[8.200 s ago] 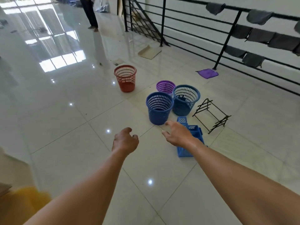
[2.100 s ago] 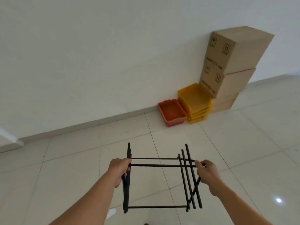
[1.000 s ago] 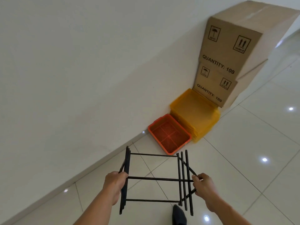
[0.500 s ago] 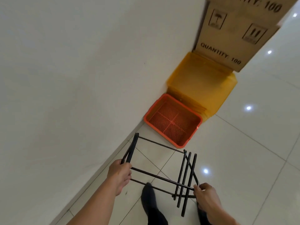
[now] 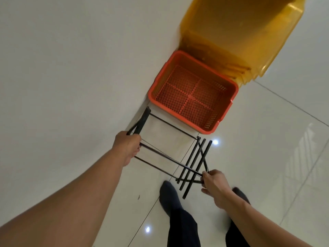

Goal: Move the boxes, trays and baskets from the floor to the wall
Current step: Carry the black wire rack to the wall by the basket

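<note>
This looks like a bare indoor hall or storage corner, though the exact kind of building cannot be told. A glossy white tiled floor (image 5: 267, 157) reflects ceiling lights and meets a plain white wall (image 5: 71, 59), where an orange mesh tray (image 5: 192, 91) and stacked yellow trays (image 5: 240, 32) stand.

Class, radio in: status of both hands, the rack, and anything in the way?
Left hand, right hand gripping black wire rack. Rack beside wall. Orange tray just ahead.
</note>
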